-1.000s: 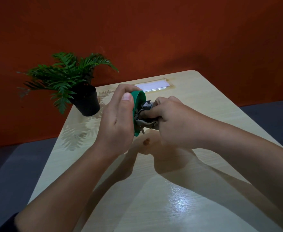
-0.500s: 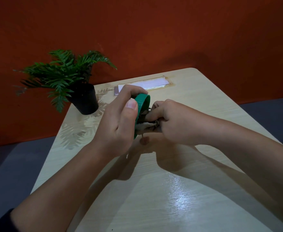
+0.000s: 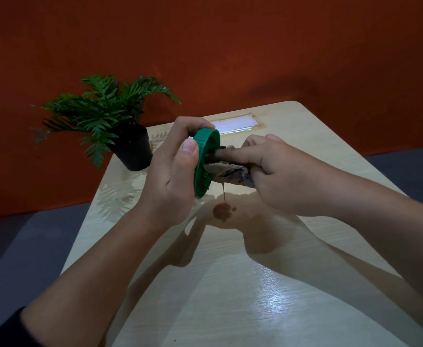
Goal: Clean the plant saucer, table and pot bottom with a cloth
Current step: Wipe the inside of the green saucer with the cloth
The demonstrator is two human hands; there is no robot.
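Note:
My left hand (image 3: 172, 171) grips a round green saucer (image 3: 204, 156) by its rim, held on edge above the table with its inside facing right. My right hand (image 3: 275, 176) holds a bunched grey cloth (image 3: 230, 172) and presses it into the saucer. A brown drip hangs from the cloth. Under it lies a small brown puddle (image 3: 221, 212) on the light wooden table (image 3: 268, 284). A black pot (image 3: 132, 147) with a green fern-like plant (image 3: 100, 108) stands at the table's back left corner.
A white strip (image 3: 235, 123) is set flat into the table near its far edge. An orange-red wall (image 3: 230, 46) rises right behind the table. Dark grey floor (image 3: 17, 246) shows on both sides.
The saucer has turned so more of its rim shows. My right hand pushed the cloth deeper inside it. A brown drip now runs from the cloth and the puddle below has grown.

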